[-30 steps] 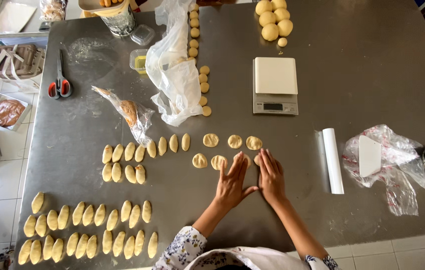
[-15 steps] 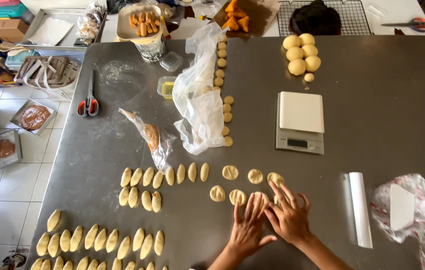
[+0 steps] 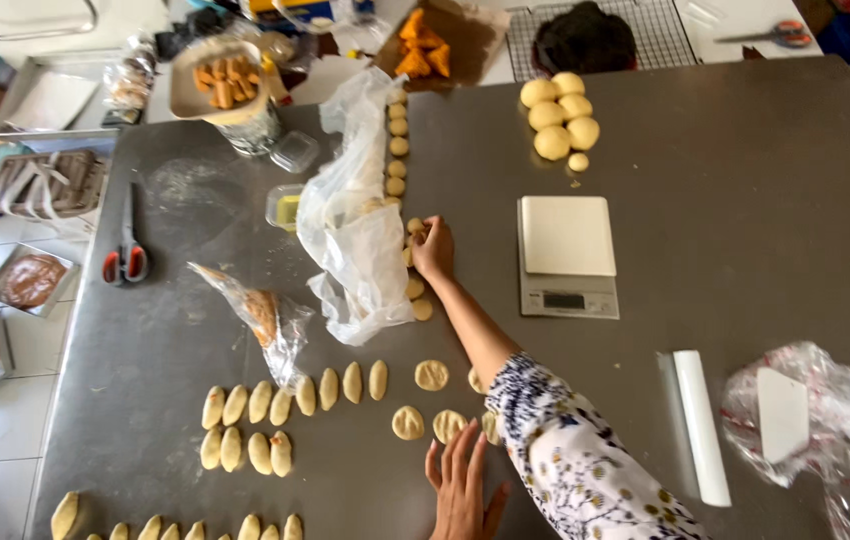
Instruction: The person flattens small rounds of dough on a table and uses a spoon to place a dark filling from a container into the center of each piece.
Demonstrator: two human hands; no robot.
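Right hand (image 3: 433, 248) stretched far out, fingers curled on a small dough ball (image 3: 415, 228) in the column of small dough balls (image 3: 398, 147) beside the clear plastic bag (image 3: 350, 240); roughly ten balls countable in that column, some hidden by bag and hand. Left hand (image 3: 461, 487) flat on the surface (image 3: 745, 230), fingers spread, holding nothing, fingertips just below the flattened dough rounds (image 3: 432, 375): three in clear view, two more partly hidden by the sleeve.

Five large dough balls (image 3: 557, 112) top centre: four big, one tiny. One white scale (image 3: 567, 255) right of the reaching arm. One white roller (image 3: 701, 425), one scraper in a plastic bag (image 3: 783, 413) at right. One pair of scissors (image 3: 127, 262) at left. One smaller bag with filling (image 3: 263, 318).

Shaped oval dough pieces (image 3: 282, 393): top row seven, second row four, bottom row cut off at the frame edge, count unclear.

Surface grey metal, lightly floured. Tiled floor at left with trays (image 3: 30, 282); cooling rack (image 3: 635, 35) behind.
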